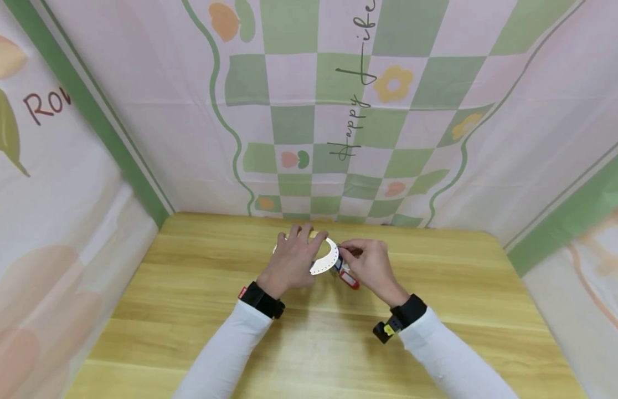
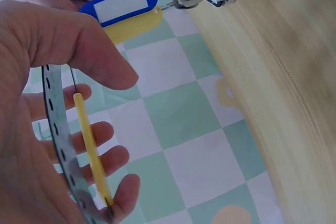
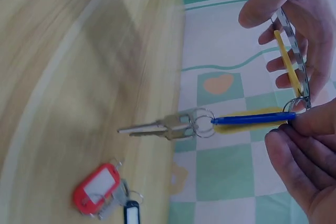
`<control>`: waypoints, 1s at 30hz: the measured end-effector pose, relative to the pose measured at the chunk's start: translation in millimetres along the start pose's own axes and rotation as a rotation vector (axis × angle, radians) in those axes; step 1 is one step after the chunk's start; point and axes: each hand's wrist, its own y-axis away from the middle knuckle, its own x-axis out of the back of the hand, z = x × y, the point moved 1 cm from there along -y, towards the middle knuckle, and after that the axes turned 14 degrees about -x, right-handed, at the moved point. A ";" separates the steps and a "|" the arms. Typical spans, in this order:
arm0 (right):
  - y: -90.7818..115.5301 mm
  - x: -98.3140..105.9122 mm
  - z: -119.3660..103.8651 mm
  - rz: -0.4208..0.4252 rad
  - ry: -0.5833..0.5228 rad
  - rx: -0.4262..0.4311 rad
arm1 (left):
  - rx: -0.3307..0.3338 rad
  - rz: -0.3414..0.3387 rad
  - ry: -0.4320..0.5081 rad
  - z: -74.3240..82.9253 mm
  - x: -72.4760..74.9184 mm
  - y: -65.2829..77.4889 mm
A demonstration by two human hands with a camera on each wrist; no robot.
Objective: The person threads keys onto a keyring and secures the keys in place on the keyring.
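Note:
My left hand (image 1: pixel 295 260) grips a white curved plate (image 1: pixel 330 261) with a row of small holes along its edge. A thin yellow bar (image 2: pixel 90 142) spans the plate's inner side, between my thumb and fingers. At the plate's right end, my right hand (image 1: pixel 372 266) pinches the ring end of a blue key tag (image 3: pixel 247 119) with a white label. Just behind that tag hangs a yellow tag (image 2: pixel 139 27). Metal keys (image 3: pixel 165 126) dangle from the tags on split rings, over the table. A small ring (image 3: pixel 296 102) shows between plate and right fingertips.
On the wooden table (image 1: pixel 314 343), below the hanging keys, lie a red key tag (image 3: pixel 97 187) and a dark tag (image 3: pixel 132 214) with small keys. A checked cloth (image 1: pixel 339 127) hangs along the table's far edge, and more cloth hangs at both sides.

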 end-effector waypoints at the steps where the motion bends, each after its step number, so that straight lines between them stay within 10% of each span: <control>1: -0.3 0.4 -0.4 0.005 0.018 0.028 | 0.003 -0.007 0.008 0.2 -0.1 0.0; 19: -6.2 10.9 -5.7 -0.010 0.417 0.639 | 0.007 -0.063 0.273 -3.0 -5.3 3.6; 23: -6.5 12.1 -6.2 -0.036 0.363 0.533 | 0.012 -0.058 0.272 -4.2 -4.8 3.4; 30: -8.2 11.7 -4.4 -0.130 0.140 0.080 | 0.021 -0.058 0.207 -2.2 -0.5 1.1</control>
